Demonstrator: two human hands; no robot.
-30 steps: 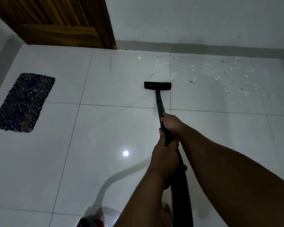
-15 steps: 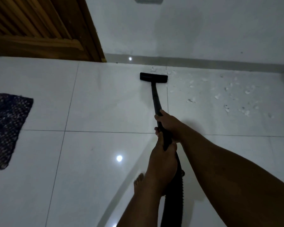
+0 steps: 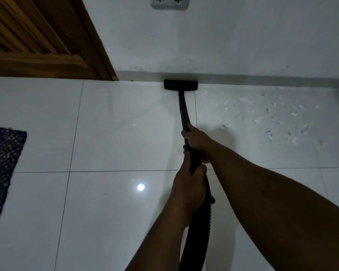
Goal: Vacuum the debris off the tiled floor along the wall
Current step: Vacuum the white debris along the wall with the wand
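Debris (image 3: 272, 118) right of nozzle (image 3: 180, 84); both hands (image 3: 198, 142) clasp wand (image 3: 184, 112).

A brown wooden door (image 3: 37, 38) with slanted slats fills the upper left corner, its frame (image 3: 98, 45) meeting the base of the white surface beside it. A white double socket (image 3: 169, 3) sits high up, cut off by the top edge. A dark woven mat (image 3: 2, 171) lies flat at the left edge, partly out of view, and a bright round light reflection (image 3: 140, 187) shines well to its right.
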